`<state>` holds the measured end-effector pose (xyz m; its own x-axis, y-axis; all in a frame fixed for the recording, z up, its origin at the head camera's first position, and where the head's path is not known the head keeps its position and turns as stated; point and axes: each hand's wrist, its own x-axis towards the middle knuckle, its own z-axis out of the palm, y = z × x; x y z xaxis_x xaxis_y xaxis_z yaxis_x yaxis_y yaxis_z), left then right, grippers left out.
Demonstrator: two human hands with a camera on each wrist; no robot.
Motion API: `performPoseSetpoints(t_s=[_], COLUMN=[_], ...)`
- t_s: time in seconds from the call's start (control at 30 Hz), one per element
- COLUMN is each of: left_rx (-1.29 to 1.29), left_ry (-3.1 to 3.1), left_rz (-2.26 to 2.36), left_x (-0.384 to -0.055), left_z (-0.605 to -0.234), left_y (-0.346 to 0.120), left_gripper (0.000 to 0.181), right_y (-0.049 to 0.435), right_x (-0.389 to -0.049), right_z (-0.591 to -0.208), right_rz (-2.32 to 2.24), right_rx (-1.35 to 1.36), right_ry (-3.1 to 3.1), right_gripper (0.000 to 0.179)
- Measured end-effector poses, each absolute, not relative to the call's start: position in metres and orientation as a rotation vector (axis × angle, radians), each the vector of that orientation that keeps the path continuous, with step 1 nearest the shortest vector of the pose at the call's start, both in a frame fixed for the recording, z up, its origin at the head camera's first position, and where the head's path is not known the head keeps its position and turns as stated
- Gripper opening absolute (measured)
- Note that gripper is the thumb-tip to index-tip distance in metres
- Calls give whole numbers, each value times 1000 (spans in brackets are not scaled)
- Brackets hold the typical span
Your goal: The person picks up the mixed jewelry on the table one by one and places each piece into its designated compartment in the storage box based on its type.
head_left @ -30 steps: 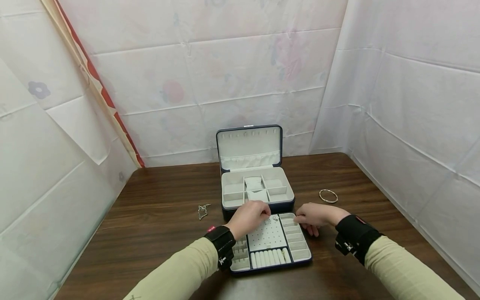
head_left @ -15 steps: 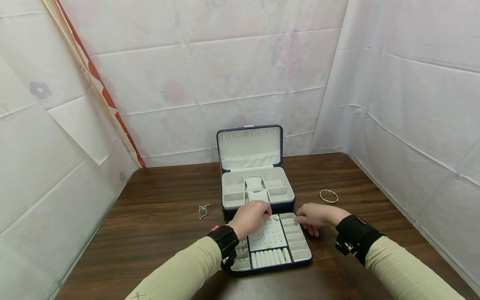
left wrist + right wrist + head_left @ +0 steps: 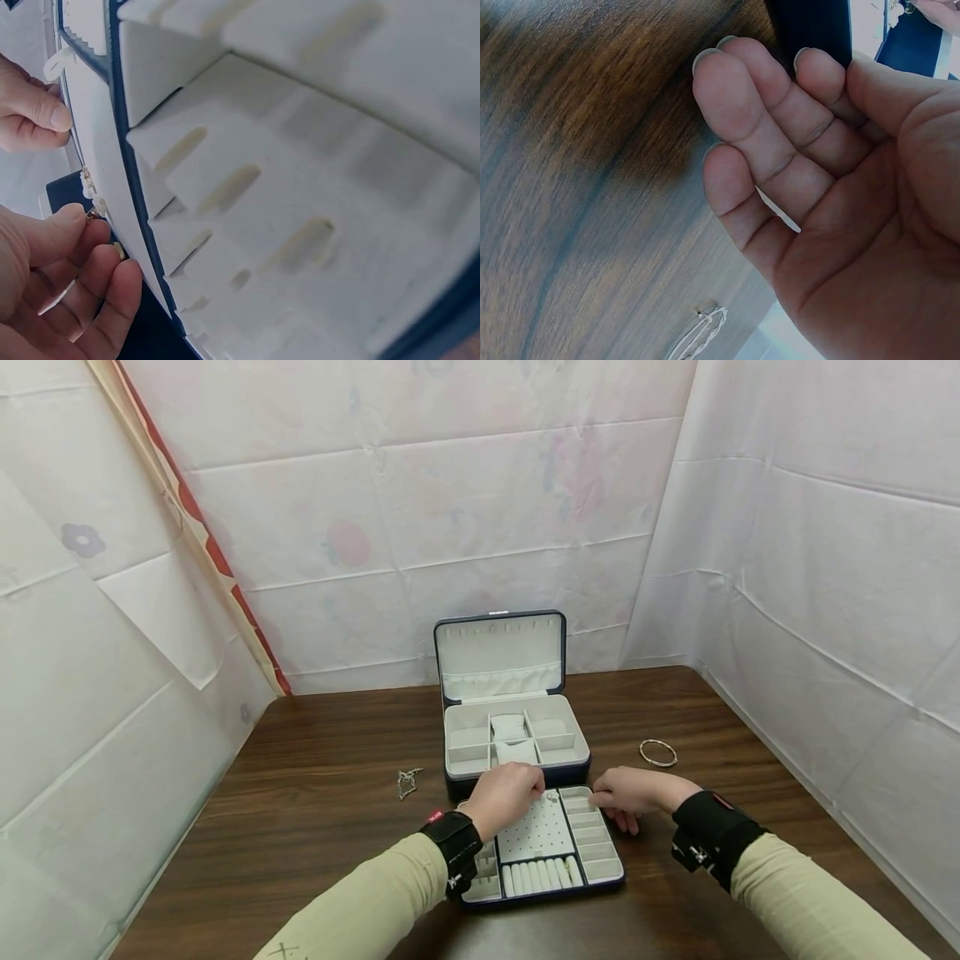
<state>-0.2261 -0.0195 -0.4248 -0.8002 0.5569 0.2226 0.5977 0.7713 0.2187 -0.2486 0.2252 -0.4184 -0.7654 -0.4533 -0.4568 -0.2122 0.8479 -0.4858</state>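
Note:
My left hand is over the upper left of a navy jewelry tray with a white perforated panel. In the left wrist view its thumb and index finger pinch a tiny gold-coloured earring against the panel; the fingers partly hide it. Several small earrings sit on the panel just beyond. My right hand grips the tray's upper right edge between thumb and index finger. Its other fingers hang loosely curled above the table outside the tray.
Behind the tray stands an open navy jewelry box with white compartments and small cushions, its lid raised. A bangle lies on the wooden table to the right, a silvery chain to the left. White cloth walls enclose the table.
My left wrist and forearm have shifted slightly to the right while the fingers stay at the same spot on the panel. The right hand and the tray have not visibly moved.

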Motion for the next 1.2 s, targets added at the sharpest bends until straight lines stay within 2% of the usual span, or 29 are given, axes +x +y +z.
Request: performPoseSetpoints(t_s=[0.57, 0.83, 1.2], left_rx=[-891, -914, -973], left_ry=[-2822, -2778, -2786], left_rz=[-350, -355, -264], left_x=[-225, -224, -223], left_z=[-426, -428, -428], left_y=[-15, -15, -18], left_gripper=[16, 33, 20], right_y=[226, 225, 224], right_x=[-250, -247, -246], right_z=[-421, -417, -416], right_rz=[-549, -557, -566], right_rx=[-475, -477, -463], right_ry=[2436, 2434, 2434], right_gripper=[33, 33, 32])
